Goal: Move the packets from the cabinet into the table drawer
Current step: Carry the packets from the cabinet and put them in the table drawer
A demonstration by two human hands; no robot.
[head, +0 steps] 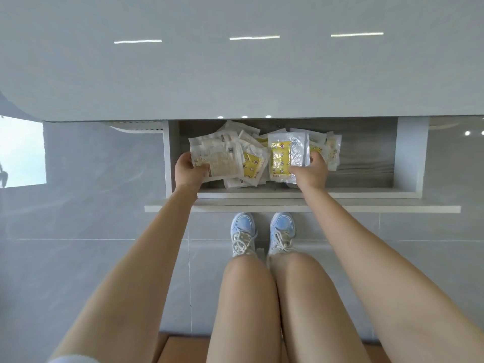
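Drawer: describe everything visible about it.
The drawer stands open under the grey table. It has pale grey walls and front and a wood-grain floor, and looks like laminated board. A heap of clear and yellow packets fills its left and middle; the right end is bare. The left hand and right hand reach in, each gripping packets.

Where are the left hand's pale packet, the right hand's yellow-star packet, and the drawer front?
pale packet (217, 163): head view, middle of its printed face, gripped by left hand (189, 171).
yellow-star packet (281, 158): head view, yellow panel, gripped by right hand (312, 172).
drawer (353, 195): head view, top edge of its front wall.
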